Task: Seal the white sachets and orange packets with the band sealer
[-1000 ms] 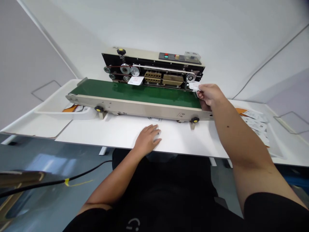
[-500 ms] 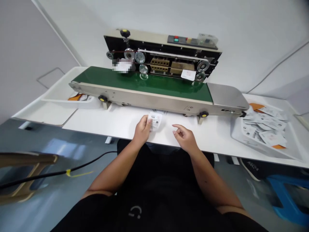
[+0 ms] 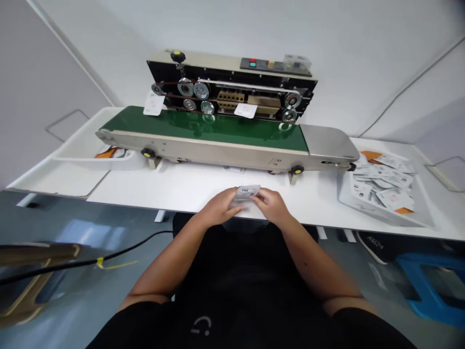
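Between my two hands, close to the table's front edge, is a small white printed packet, tilted and slightly blurred. My left hand is closed on its left side, with the thumb low in front. The fingers of my right hand pinch the packet's right edge. Beyond them stands a band sealing machine with a green conveyor belt. Two more white packets stick out of its sealing bands, one packet near the middle and another packet at the left end.
On the right, a white bin holds many white packets and some orange pieces. Another white bin at left, partly under the belt's end, holds a few packets. A printed paper lies under the conveyor. A blue stool stands below right.
My right hand has come in from the right and taken hold of the packet, which has tilted. Both packets in the sealing machine have travelled left. The whole view has shifted slightly.
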The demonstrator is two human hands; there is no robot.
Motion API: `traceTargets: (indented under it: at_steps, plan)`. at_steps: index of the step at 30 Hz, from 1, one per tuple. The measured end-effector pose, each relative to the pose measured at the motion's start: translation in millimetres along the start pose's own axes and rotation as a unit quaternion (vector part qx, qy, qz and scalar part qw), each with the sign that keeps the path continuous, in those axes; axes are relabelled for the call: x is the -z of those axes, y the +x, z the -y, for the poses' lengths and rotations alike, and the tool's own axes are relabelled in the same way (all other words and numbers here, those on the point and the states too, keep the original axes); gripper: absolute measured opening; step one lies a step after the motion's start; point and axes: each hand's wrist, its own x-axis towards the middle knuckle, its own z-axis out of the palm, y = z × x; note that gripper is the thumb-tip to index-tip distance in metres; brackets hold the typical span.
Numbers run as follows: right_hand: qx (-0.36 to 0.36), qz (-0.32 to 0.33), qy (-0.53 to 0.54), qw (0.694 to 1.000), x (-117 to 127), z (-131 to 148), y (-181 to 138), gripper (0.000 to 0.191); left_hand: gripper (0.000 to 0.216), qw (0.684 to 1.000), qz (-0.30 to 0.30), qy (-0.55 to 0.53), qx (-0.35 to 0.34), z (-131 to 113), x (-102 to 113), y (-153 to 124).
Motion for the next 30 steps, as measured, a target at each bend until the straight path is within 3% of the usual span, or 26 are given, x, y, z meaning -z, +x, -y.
traceTargets:
  at_steps: [3, 5, 7, 10, 13, 16, 18, 21, 24, 26, 28, 30]
  plan:
    - [0.000, -0.120, 0.054, 0.991, 47.7, 1.3, 23.0, 0.029, 0.065, 0.997, 0.017, 0.070, -0.037, -3.1, 0.0, 2.7]
    - [0.000, -0.232, 0.054, 0.971, 91.4, 3.2, 47.3, 0.037, 0.065, 0.993, 0.024, 0.107, -0.044, -3.3, -1.7, 3.7]
    - [-0.017, -0.303, 0.012, 0.953, 133.2, 5.4, 76.3, 0.039, 0.063, 0.989, 0.028, 0.134, -0.053, -2.1, -3.9, 4.2]
    - [-0.078, -0.315, -0.015, 0.946, 173.1, 6.3, 122.0, 0.030, 0.063, 0.984, 0.020, 0.166, -0.060, 0.5, -6.9, 4.7]
    - [-0.154, -0.271, 0.043, 0.949, 181.9, 3.3, 162.6, 0.018, 0.063, 0.982, 0.013, 0.181, -0.060, 1.8, -8.2, 4.9]
    - [-0.177, -0.255, 0.077, 0.947, 174.8, 2.9, 185.6, 0.021, 0.061, 0.981, 0.009, 0.183, -0.056, 1.5, -8.3, 4.4]
    - [-0.138, -0.275, 0.036, 0.951, 166.3, 8.1, 183.8, 0.030, 0.061, 0.982, 0.010, 0.182, -0.052, 1.5, -8.5, 3.8]
    - [-0.022, -0.314, -0.089, 0.945, 142.9, 23.3, 152.7, 0.040, 0.061, 0.984, 0.005, 0.171, -0.048, 2.0, -9.2, 3.4]
    - [0.075, -0.337, -0.164, 0.924, 99.3, 35.4, 102.8, 0.033, 0.055, 0.989, -0.011, 0.136, -0.052, 1.5, -9.2, 3.9]
    - [0.117, -0.255, -0.169, 0.945, 61.2, 34.6, 73.3, 0.027, 0.045, 0.993, -0.032, 0.102, -0.058, 0.5, -8.3, 3.9]
    - [0.138, -0.100, -0.162, 0.972, 22.1, 25.9, 54.8, 0.027, 0.032, 0.993, -0.075, 0.073, -0.049, -0.1, -6.7, 3.0]
    - [0.126, 0.034, -0.170, 0.977, -11.2, 12.6, 48.1, 0.033, 0.024, 0.989, -0.133, 0.056, -0.018, 0.4, -5.0, 2.0]
